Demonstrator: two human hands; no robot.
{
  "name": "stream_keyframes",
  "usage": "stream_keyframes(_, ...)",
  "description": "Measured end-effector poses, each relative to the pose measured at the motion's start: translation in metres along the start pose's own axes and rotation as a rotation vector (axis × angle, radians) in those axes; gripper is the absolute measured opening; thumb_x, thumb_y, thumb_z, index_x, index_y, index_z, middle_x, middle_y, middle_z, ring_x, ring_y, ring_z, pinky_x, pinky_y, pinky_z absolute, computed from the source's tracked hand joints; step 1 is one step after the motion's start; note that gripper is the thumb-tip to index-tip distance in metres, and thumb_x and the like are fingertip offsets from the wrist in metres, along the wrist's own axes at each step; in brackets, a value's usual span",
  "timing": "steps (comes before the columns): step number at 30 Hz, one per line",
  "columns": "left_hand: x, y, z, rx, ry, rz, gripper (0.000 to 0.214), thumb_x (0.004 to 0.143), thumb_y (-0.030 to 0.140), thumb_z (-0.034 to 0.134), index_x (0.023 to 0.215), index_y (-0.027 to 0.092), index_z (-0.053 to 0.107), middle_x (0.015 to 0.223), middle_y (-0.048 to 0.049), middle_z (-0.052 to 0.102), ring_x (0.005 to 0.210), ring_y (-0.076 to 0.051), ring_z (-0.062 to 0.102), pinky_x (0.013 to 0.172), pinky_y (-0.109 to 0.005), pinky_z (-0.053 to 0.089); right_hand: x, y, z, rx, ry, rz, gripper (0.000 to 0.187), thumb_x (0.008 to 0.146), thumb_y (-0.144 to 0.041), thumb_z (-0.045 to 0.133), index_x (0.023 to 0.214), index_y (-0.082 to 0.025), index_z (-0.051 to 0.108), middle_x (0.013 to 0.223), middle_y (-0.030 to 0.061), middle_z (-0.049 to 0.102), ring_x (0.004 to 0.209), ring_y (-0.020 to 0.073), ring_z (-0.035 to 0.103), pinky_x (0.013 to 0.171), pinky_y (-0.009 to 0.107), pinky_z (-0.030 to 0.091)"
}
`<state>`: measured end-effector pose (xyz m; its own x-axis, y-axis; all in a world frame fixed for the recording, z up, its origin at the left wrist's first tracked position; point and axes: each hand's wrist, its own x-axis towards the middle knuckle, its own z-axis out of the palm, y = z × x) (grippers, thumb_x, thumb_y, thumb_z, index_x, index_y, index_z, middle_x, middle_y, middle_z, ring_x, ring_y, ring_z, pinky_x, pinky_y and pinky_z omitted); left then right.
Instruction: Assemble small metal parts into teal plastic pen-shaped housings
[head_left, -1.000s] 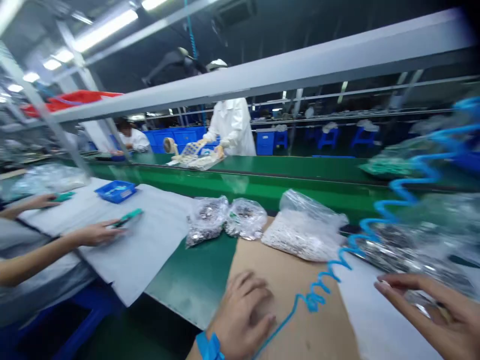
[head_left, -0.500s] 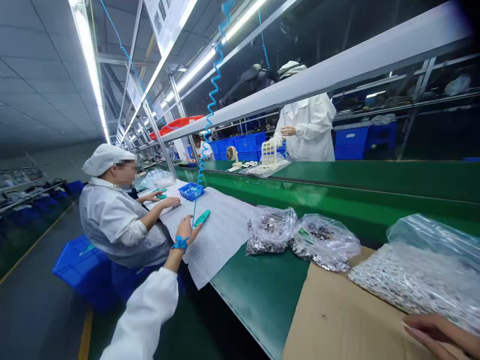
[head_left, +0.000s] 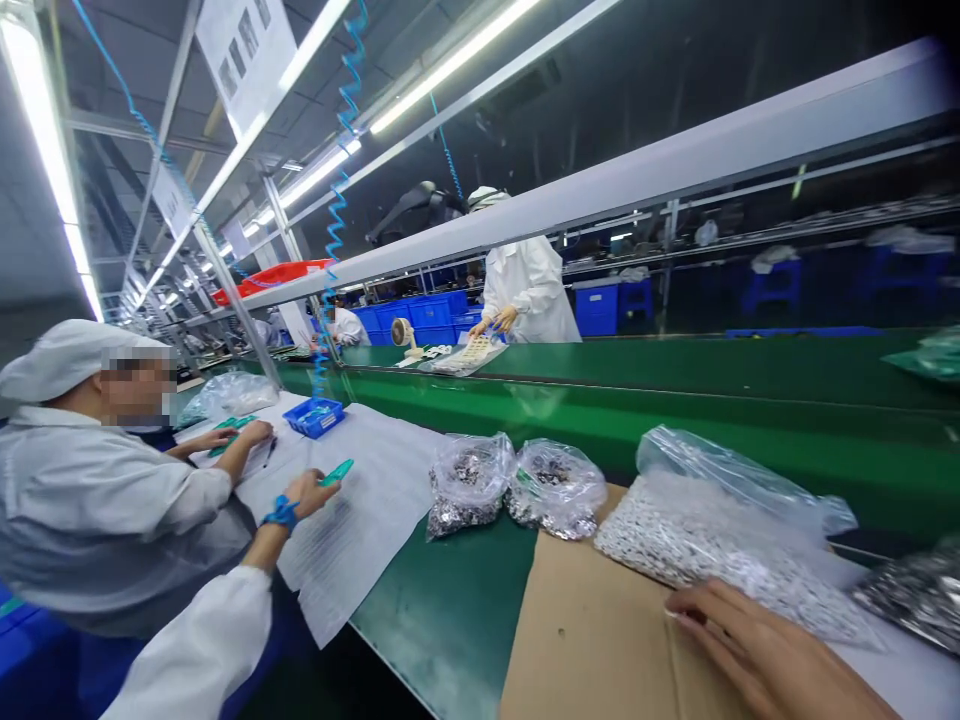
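My left hand, with a blue wrist strap and a white sleeve, reaches far left over a white paper sheet. Its fingers are curled round a small teal tool that sticks out past them. My right hand lies with fingers stretched flat on a brown cardboard sheet at the lower right. Its fingertips are just short of a clear bag of small white parts. Left of that bag sit two bags of shiny metal parts.
A co-worker in a white coat sits close at the left, hands by a blue tray. A green conveyor belt runs behind the bench, and a person in white works across it. A blue coiled cord hangs down.
My left hand left the cardboard, reached left across the paper and closed on the teal tool. My right hand has come further onto the cardboard. My view swung left.
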<state>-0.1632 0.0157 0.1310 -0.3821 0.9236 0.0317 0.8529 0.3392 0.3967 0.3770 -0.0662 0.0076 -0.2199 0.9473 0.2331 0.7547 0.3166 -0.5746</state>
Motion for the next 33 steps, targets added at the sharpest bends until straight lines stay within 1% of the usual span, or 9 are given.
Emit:
stream_keyframes(4, -0.045, 0.004, -0.02, -0.109, -0.136, 0.105, 0.06, 0.079, 0.059, 0.061, 0.114, 0.011, 0.063, 0.09, -0.0088, 0.071, 0.079, -0.026, 0.067, 0.068, -0.032, 0.052, 0.005, -0.018, -0.019, 0.012, -0.009, 0.025, 0.037, 0.094, -0.044, 0.038, 0.094, -0.028, 0.071, 0.101, 0.0061, 0.07, 0.089, 0.0246, 0.069, 0.077, 0.034, 0.055)
stream_keyframes(6, -0.075, 0.016, -0.02, -0.224, -0.272, 0.191, 0.065, 0.075, 0.058, 0.067, 0.124, 0.015, 0.06, 0.11, -0.011, 0.068, 0.09, -0.027, 0.065, 0.075, -0.032, 0.052, 0.004, -0.023, -0.024, 0.018, 0.0, 0.024, 0.034, 0.094, -0.043, 0.041, 0.095, -0.028, 0.071, 0.1, 0.0058, 0.071, 0.091, 0.025, 0.068, 0.077, 0.034, 0.053)
stream_keyframes(8, -0.104, 0.034, -0.011, -0.315, -0.366, 0.245, 0.072, 0.071, 0.054, 0.074, 0.131, 0.02, 0.054, 0.11, -0.0094, 0.067, 0.096, -0.028, 0.064, 0.079, -0.033, 0.05, 0.002, -0.03, -0.029, 0.031, 0.019, 0.047, 0.03, 0.092, -0.043, 0.046, 0.094, -0.028, 0.072, 0.098, 0.0043, 0.073, 0.091, 0.0251, 0.068, 0.075, 0.032, 0.052)
stream_keyframes(13, -0.15, 0.105, 0.041, -0.536, -0.739, 0.394, 0.082, 0.06, 0.039, 0.086, 0.132, 0.026, 0.05, 0.1, -0.0024, 0.068, 0.092, -0.023, 0.065, 0.08, -0.03, 0.05, -0.007, -0.074, -0.035, 0.107, -0.04, 0.126, 0.029, 0.089, -0.048, 0.051, 0.094, -0.029, 0.073, 0.096, 0.0017, 0.075, 0.065, 0.02, 0.065, 0.065, 0.032, 0.051)
stream_keyframes(17, -0.165, 0.156, 0.088, -0.605, -0.929, 0.537, 0.09, 0.05, 0.03, 0.091, 0.13, 0.025, 0.052, 0.094, -0.0013, 0.066, 0.084, -0.019, 0.064, 0.072, -0.027, 0.047, -0.013, -0.102, -0.027, 0.289, -0.127, 0.088, 0.026, 0.09, -0.043, 0.052, 0.091, -0.025, 0.072, 0.1, 0.0038, 0.073, 0.085, 0.0228, 0.066, 0.079, 0.033, 0.05)
stream_keyframes(21, -0.177, 0.186, 0.125, -0.746, -1.081, 0.521, 0.099, 0.049, 0.026, 0.092, 0.136, 0.024, 0.045, 0.081, 0.0026, 0.063, 0.074, -0.015, 0.061, 0.066, -0.024, 0.045, -0.016, -0.096, -0.018, 0.45, -0.085, 0.173, 0.023, 0.088, -0.04, 0.057, 0.089, -0.021, 0.071, 0.097, 0.0056, 0.073, 0.095, 0.0237, 0.066, 0.086, 0.033, 0.049)
stream_keyframes(28, -0.196, 0.191, 0.154, -1.08, -1.072, 0.352, 0.101, 0.052, 0.03, 0.093, 0.137, 0.02, 0.039, 0.068, 0.0055, 0.06, 0.058, -0.011, 0.057, 0.057, -0.023, 0.045, -0.028, -0.09, -0.017, 0.457, -0.034, 0.339, 0.036, 0.087, -0.051, 0.058, 0.105, -0.021, 0.069, 0.104, 0.0076, 0.071, 0.081, 0.0236, 0.068, 0.065, 0.03, 0.051)
stream_keyframes(31, -0.204, 0.19, 0.158, -1.226, -1.017, 0.269, 0.091, 0.058, 0.037, 0.091, 0.132, 0.018, 0.042, 0.065, 0.0068, 0.057, 0.057, -0.009, 0.054, 0.057, -0.021, 0.045, -0.025, -0.092, -0.017, 0.438, -0.025, 0.308, 0.04, 0.089, -0.051, 0.054, 0.114, -0.022, 0.066, 0.111, 0.0079, 0.069, 0.083, 0.023, 0.067, 0.065, 0.03, 0.051)
stream_keyframes(33, -0.209, 0.19, 0.161, -1.3, -0.951, 0.23, 0.081, 0.06, 0.045, 0.088, 0.125, 0.016, 0.049, 0.068, 0.0053, 0.056, 0.061, -0.009, 0.053, 0.059, -0.02, 0.045, -0.02, -0.091, -0.017, 0.446, -0.009, 0.276, 0.036, 0.091, -0.05, 0.052, 0.107, -0.022, 0.067, 0.111, 0.0077, 0.068, 0.089, 0.0231, 0.066, 0.071, 0.031, 0.051)
